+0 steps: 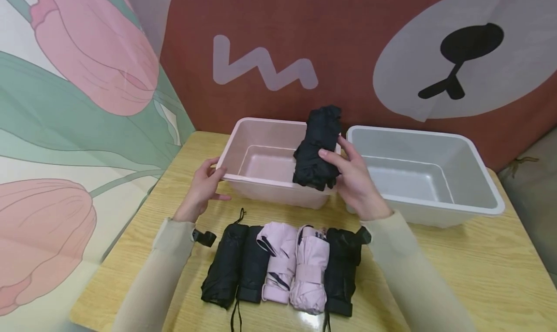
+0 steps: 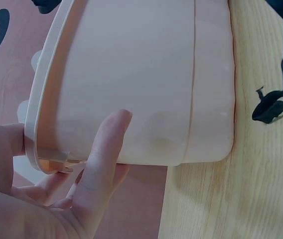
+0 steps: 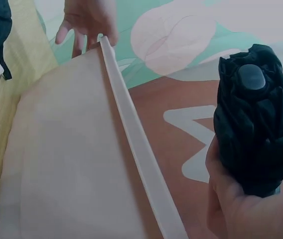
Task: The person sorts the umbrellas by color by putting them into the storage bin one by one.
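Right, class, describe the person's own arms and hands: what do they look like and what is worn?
The left arm wears a long, plain cream fabric sleeve, the right a matching cream fabric sleeve. A small black device sits at each wrist. The left hand and right hand are ungloved.

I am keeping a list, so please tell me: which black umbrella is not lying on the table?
The black umbrella gripped in the right hand, above the table; the other three black ones lie on it.
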Action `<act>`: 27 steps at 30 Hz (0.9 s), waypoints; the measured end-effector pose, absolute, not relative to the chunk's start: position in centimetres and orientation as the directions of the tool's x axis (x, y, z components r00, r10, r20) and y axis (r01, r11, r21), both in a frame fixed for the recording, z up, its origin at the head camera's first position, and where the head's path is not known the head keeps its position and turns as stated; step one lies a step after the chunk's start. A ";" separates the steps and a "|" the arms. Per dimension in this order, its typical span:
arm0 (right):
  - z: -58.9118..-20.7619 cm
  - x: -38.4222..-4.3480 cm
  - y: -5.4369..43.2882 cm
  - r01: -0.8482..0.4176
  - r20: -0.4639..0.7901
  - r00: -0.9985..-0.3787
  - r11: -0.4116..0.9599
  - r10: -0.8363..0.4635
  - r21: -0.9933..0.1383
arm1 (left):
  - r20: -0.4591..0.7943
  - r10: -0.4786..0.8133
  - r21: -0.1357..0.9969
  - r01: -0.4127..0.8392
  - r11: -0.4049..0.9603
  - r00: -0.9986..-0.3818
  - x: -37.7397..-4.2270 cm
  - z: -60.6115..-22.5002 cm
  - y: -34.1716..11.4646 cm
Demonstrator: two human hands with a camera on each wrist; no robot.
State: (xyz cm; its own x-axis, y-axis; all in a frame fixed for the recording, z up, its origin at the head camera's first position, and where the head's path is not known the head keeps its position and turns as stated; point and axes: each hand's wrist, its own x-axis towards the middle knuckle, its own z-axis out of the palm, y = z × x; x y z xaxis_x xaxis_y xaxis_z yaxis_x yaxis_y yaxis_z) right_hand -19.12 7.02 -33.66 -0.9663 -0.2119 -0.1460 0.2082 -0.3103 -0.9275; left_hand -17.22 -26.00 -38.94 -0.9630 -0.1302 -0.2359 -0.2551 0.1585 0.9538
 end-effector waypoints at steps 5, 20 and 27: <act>-33.9 -19.7 6.5 0.235 -0.178 -0.962 -0.301 -0.207 -0.924 | -0.234 -0.132 0.953 -0.254 0.165 -0.963 -17.2 -38.9 -25.9; -34.6 -21.2 5.2 0.202 -0.165 -0.971 -0.225 -0.172 -0.953 | -0.234 -0.138 0.956 -0.254 0.150 -0.962 -17.2 -39.2 -25.9; -34.7 -21.5 5.3 0.210 -0.199 -0.972 -0.083 -0.126 -0.974 | -0.235 -0.141 0.954 -0.256 0.154 -0.962 -17.3 -39.3 -25.9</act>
